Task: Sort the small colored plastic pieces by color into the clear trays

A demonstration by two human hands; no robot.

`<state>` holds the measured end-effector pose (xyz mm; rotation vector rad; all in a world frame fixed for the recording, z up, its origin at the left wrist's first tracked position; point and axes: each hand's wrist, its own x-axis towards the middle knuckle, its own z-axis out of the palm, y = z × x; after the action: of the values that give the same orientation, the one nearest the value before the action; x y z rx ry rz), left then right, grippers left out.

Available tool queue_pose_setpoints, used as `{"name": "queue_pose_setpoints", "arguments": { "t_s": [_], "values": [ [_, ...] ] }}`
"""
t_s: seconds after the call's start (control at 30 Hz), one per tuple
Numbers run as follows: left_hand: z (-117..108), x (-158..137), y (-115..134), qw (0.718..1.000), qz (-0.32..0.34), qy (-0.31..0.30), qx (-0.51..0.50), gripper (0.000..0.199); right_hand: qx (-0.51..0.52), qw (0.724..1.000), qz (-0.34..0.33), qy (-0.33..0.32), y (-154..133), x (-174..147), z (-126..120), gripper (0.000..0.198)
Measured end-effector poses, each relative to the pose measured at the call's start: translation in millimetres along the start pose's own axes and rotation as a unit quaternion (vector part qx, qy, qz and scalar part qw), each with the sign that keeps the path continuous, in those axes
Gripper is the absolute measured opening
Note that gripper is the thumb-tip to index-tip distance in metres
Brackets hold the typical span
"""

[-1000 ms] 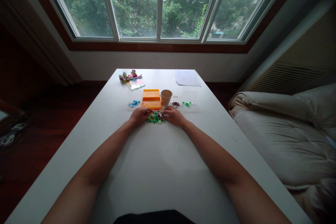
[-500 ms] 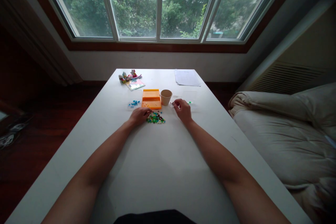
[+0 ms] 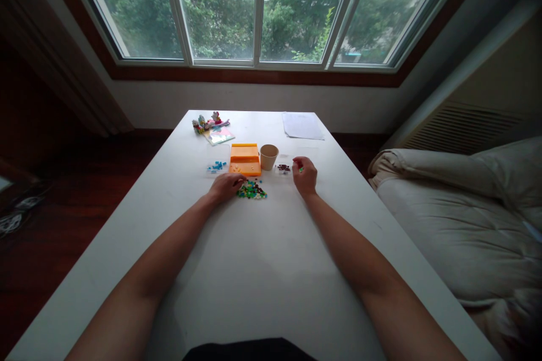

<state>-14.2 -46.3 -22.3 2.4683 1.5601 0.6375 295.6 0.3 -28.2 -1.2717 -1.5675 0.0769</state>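
Observation:
A heap of small mixed building bricks, green, blue, dark and pale, lies on the white table. At its left edge rests my left hand, fingers curled together; anything between the tips is too small to make out. My right hand is closed over a clear container on the right, with green pieces showing by its fingers. Whether it pinches a piece is hidden. Dark brown pieces lie in a small clear container left of that hand. An orange tray with a few pale pieces stands behind the heap.
A brown paper cup stands right of the orange tray. Blue pieces sit in a clear container to its left. Farther back are small colourful figures, a shiny packet and white paper sheets. A padded sofa flanks the table.
My right hand has moved right, from above the dark brown pieces to the green pieces. The brown pieces are now uncovered. My left hand stays beside the heap.

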Motion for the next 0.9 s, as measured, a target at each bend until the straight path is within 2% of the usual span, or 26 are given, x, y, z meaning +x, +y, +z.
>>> {"name": "queue_pose_setpoints", "arguments": {
  "t_s": [0.13,0.23,0.3,0.57,0.9],
  "values": [
    [1,1,0,1.0,-0.001,-0.004,0.001,0.028,0.024,0.988,-0.089,-0.125,-24,-15,9,0.017],
    [2,2,0,1.0,-0.007,-0.005,0.003,0.028,0.022,0.955,-0.171,-0.242,-38,-24,15,0.014],
    [2,2,1,1.0,-0.009,-0.003,0.003,0.028,0.007,0.936,-0.205,-0.288,-42,-27,18,0.011],
    [2,1,0,1.0,0.003,-0.002,-0.003,0.027,-0.025,0.921,-0.194,-0.336,-43,-33,24,0.013],
    [4,1,-2,1.0,-0.004,-0.004,-0.009,0.026,0.026,0.933,-0.126,-0.336,-45,-35,31,0.006]
  ]
}}
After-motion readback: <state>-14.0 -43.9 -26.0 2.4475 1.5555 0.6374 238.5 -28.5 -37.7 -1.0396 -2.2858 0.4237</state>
